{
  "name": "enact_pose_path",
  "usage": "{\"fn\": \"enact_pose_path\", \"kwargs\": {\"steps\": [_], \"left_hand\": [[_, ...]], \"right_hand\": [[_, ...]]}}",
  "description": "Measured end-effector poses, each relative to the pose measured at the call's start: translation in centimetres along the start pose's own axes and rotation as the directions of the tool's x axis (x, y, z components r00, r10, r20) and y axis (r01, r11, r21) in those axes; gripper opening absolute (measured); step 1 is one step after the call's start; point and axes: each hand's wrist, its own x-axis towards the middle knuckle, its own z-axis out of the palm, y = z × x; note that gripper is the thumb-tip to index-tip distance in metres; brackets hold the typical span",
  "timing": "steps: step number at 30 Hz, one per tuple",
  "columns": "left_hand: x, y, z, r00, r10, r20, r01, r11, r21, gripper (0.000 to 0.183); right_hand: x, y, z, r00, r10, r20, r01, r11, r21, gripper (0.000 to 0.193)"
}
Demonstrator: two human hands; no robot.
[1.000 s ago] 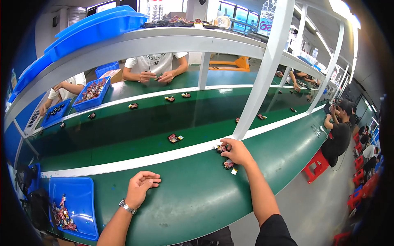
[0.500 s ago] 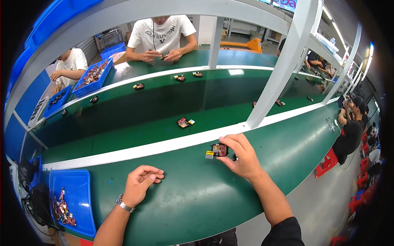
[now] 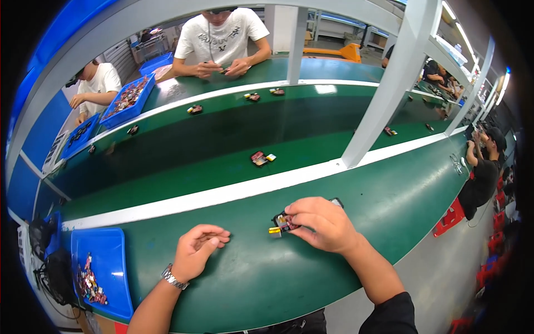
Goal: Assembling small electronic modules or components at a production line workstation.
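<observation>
Drawn back from the white ledge (image 3: pixel 211 197) toward the near edge of the bench (image 3: pixel 239 295), the right hand (image 3: pixel 325 225) is now lower and carries the case (image 3: pixel 282 221) with it; the left hand (image 3: pixel 194 250) keeps about the same place and pose. The case, whose inner face is turned up to the view half a second earlier, is now tipped and more hidden by the fingers.

It lies to the right of the left hand and a little farther out from the body, with a clear gap between. The right hand is plainly nearer: it pinches the case by its right side between thumb and fingertips, at the hand's left. The left hand holds nothing; its fingers are loosely bent, side by side, and point across toward the case. With its yellow-and-silver tab (image 3: pixel 275 231), the case reaches leftward and slightly toward the body; its own long axis cannot be told, being squat and partly covered. Whether it touches the bench is also unclear. Just behind the right hand, a dark piece (image 3: pixel 336 202) shows only in part.

As for writing, dark lettering arcs across the white shirt (image 3: pixel 222 39) opposite, with a larger character beneath. On the case and tab, any print is too small to read.
</observation>
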Motion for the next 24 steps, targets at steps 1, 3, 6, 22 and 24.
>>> {"fn": "enact_pose_path", "kwargs": {"steps": [1,3,6,22,24], "left_hand": [[0.3,0.4,0.6,0.999,-0.002,0.046,0.003,0.999,-0.040,0.023],[0.6,1.1,1.6,0.985,-0.038,0.166,0.059,0.990,-0.126,0.031],[1.2,2.0,3.5,0.963,-0.084,0.254,0.135,0.972,-0.191,0.033],[2.4,0.3,6.3,0.987,-0.114,0.111,0.140,0.952,-0.272,0.030],[2.5,0.3,6.3,0.987,-0.118,0.112,0.146,0.947,-0.287,0.030]], "right_hand": [[0.0,-0.3,0.4,1.000,-0.003,0.001,0.003,1.000,0.013,0.041],[0.1,-1.2,1.1,0.997,-0.049,0.068,0.045,0.998,0.054,0.037],[0.0,-1.7,1.7,0.991,-0.047,0.125,0.034,0.994,0.103,0.036],[-0.4,-1.8,3.9,0.986,0.161,0.048,-0.157,0.984,-0.087,0.033],[-0.3,-1.9,4.0,0.995,0.085,0.048,-0.078,0.987,-0.143,0.032]]}}
